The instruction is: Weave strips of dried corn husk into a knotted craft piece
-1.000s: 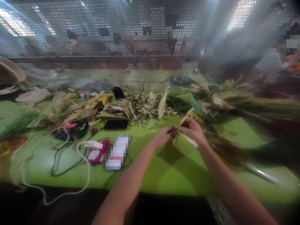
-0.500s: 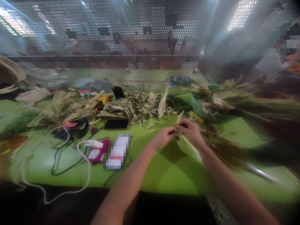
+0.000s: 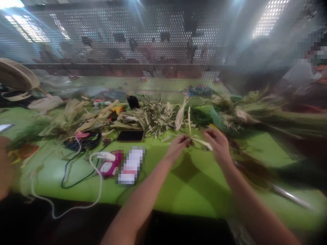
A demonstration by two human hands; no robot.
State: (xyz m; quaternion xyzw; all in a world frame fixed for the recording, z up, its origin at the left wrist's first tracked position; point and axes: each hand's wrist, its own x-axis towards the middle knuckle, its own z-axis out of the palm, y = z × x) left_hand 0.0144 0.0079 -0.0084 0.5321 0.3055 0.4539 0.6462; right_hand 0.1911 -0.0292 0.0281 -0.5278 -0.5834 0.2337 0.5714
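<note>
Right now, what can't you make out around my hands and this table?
All in the head view:
Whether your right hand touches the pale strip: blur and overlap.
How your left hand grips it: the hand itself hides this.
What the bright phone shows: pixelated.
Shapes behind the perforated panel: broken by its holes.
Beige fan: cut by left edge.

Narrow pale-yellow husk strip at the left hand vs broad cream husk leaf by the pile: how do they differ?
Width: the pale-yellow strip is slim; the cream leaf is broader, tapering upward. Colour: the strip is yellower; the leaf has a pinkish tint. State: the strip is held in the left hand; the leaf rests by the shredded plant pile. Both are long and pale.
</note>
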